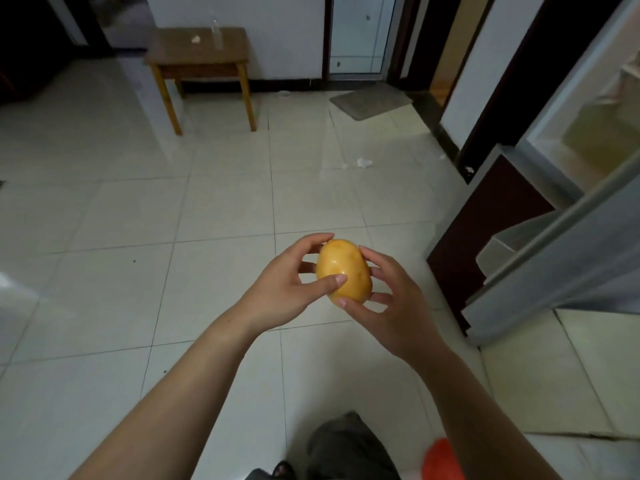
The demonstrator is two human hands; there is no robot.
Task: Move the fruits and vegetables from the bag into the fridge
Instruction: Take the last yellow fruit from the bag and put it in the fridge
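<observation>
I see pale glossy floor tiles (145, 216) everywhere. Far beyond the fingertips stands a wooden table (199, 53) against a white wall (284, 32) (a clear bottle (216, 34) on top). A grey doormat (370, 100) lies before a glazed door (360, 32), beyond the fingers and rightward; light is dim.

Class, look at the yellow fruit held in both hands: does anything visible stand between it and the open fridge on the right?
Nothing visible does. The yellow fruit sits between the left hand and right hand, and only bare floor tiles lie between it and the open fridge.
</observation>
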